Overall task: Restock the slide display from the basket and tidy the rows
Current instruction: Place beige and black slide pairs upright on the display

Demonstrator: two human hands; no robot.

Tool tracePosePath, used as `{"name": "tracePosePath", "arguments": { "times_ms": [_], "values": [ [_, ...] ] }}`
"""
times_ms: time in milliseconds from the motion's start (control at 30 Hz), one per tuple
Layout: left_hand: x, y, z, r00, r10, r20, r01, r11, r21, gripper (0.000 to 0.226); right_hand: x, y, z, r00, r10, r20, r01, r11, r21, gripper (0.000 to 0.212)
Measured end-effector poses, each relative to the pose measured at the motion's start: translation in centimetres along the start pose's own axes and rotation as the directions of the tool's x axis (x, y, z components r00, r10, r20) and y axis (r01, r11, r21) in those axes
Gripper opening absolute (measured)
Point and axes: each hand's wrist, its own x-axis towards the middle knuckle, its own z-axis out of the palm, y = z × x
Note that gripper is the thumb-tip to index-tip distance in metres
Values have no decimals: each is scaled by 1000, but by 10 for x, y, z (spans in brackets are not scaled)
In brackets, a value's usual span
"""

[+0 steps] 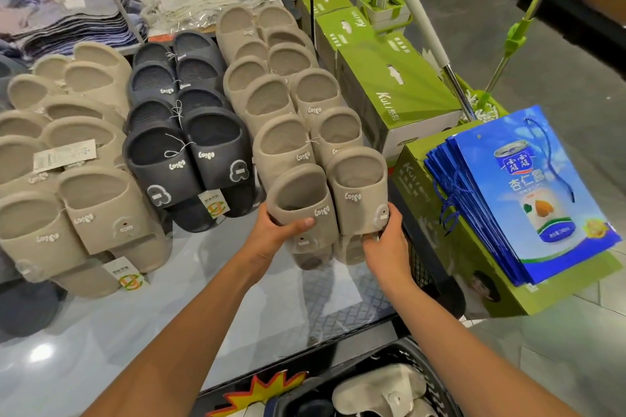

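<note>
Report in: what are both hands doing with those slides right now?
Left hand and right hand both grip the front taupe slide pair, near end of right row. Basket below holds more. Nothing blocks the row.

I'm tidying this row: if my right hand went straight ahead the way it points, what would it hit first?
The right hand grips the front taupe slide pair; straight on, the next taupe pair in that row comes first, seemingly touching it; depth is unclear.
</note>
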Motion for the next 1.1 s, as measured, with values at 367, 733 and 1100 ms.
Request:
{"name": "tracePosePath", "arguments": {
  "times_ms": [367, 733, 1100],
  "values": [
    [-7, -6, -4, 983, -144, -111, 139, 989, -55, 96, -13, -1, -2, 998, 55, 14, -55, 998, 12, 72],
    [-41, 13, -4, 926, -369, -81, 377, 888, 262, 109, -33, -7, -17, 976, 191, 108, -123, 883, -453, 36],
    [-110, 43, 59, 962, -268, -50, 164, 421, 892, 33, -100, -31, -63, 926, -184, 330, 377, 385, -843, 32]
  ]
}}
